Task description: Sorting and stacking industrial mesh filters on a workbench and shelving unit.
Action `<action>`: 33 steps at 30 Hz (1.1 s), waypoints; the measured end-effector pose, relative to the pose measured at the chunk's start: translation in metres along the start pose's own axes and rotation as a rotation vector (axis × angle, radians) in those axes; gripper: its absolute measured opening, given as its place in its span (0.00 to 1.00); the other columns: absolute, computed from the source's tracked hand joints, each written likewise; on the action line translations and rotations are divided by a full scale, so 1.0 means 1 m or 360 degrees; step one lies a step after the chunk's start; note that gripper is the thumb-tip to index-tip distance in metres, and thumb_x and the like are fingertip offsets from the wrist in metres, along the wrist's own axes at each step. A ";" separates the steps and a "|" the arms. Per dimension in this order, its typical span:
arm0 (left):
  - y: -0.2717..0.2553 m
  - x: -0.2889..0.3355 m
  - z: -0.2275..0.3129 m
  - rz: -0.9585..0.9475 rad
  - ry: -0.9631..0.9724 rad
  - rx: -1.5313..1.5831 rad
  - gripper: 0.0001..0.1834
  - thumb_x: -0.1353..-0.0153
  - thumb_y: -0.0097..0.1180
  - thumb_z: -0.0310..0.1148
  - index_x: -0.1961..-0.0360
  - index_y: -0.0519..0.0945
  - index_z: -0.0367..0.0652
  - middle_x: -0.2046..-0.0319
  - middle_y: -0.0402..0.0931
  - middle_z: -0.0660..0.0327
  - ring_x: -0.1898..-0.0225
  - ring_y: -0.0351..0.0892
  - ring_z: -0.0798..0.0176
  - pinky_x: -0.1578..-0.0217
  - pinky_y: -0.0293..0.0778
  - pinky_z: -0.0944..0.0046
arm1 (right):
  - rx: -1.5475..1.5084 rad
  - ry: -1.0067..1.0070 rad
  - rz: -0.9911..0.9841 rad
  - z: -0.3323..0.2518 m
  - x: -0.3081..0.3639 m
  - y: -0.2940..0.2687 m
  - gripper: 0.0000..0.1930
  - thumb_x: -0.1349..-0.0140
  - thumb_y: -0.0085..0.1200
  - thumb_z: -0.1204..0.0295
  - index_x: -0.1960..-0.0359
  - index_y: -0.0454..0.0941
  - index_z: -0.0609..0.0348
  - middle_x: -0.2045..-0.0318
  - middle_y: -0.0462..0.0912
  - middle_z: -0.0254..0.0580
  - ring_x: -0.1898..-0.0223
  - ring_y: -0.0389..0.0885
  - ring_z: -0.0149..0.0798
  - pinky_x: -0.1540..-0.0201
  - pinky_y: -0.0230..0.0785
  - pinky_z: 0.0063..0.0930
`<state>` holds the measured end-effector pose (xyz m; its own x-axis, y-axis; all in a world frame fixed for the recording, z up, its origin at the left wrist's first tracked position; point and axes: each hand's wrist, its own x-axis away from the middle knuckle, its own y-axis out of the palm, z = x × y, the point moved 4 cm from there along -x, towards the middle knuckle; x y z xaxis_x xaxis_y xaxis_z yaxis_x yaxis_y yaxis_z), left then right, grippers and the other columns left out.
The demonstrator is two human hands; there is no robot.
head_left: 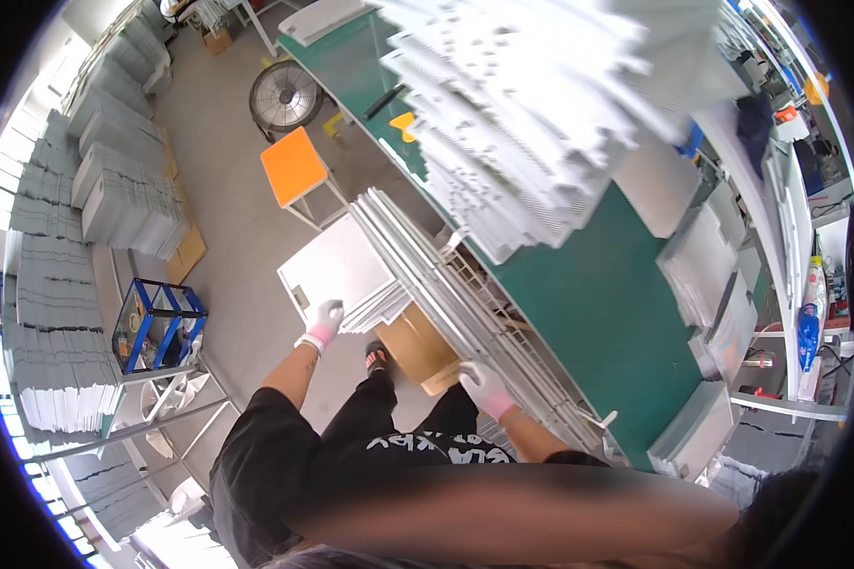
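Worker's counts: Two gloved hands tend one broad white panel (343, 264), just left of one green table (593, 275); further white sheets lie under it, too tightly layered to count.
Around the table: One orange stool (291, 161), one round fan (287, 95) and one blue-framed rack (165, 313) stand to its left; one brown box (416, 346) sits near its left edge.
Panel piles: One large pile (512, 114) spreads over the table's far half; grey stacks (133, 213), too many to count, line the wall well left of it.
Edges and room: Long white edges (436, 280) run along the table's left side, close to it. Beyond them, grey floor (228, 251) stretches left toward the stacks, leaving walking room.
Left hand: The left hand (324, 322), farther from the table, bends its fingers on the panel's near edge, holding it, forearm angled up and outward.
Right hand: The right hand (485, 389), nearer the table, reaches forward, partly curled, beside the box's corner; whether it grips anything cannot be told.
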<state>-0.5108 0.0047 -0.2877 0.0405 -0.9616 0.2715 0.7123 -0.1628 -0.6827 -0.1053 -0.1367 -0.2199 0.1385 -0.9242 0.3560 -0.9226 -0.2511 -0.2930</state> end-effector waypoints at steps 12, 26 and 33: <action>-0.056 -0.256 -0.128 -0.0030 -0.0007 -0.1197 0.55 0.59 0.71 0.59 0.35 0.62 0.37 0.36 0.63 0.51 0.35 0.63 0.54 0.35 0.60 0.57 | -0.0790 0.0432 0.0481 0.142 -0.246 0.287 0.31 0.42 0.62 0.65 0.39 0.64 0.61 0.48 0.73 0.43 0.50 0.74 0.38 0.52 0.72 0.28; 0.001 -0.246 -0.233 -0.1145 -0.0485 -0.0328 0.41 0.51 0.70 0.51 0.43 0.73 0.32 0.55 0.81 0.48 0.53 0.80 0.56 0.49 0.73 0.60 | -0.0939 0.0769 0.0664 0.106 -0.256 0.283 0.39 0.47 0.68 0.62 0.39 0.59 0.66 0.47 0.70 0.46 0.44 0.68 0.40 0.39 0.61 0.36; -0.022 -0.171 -0.262 -0.1215 -0.0770 0.0431 0.39 0.46 0.68 0.47 0.40 0.71 0.33 0.47 0.77 0.51 0.42 0.72 0.57 0.40 0.64 0.59 | -0.1616 0.1127 0.0495 0.100 -0.232 0.291 0.44 0.47 0.68 0.63 0.33 0.55 0.63 0.40 0.66 0.46 0.39 0.64 0.41 0.36 0.57 0.37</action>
<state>-0.7174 0.1147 -0.4967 -0.2612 -0.4102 0.8738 0.8024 -0.5955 -0.0397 -0.3700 -0.0245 -0.4760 -0.0648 -0.4705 0.8800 -0.7846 0.5689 0.2464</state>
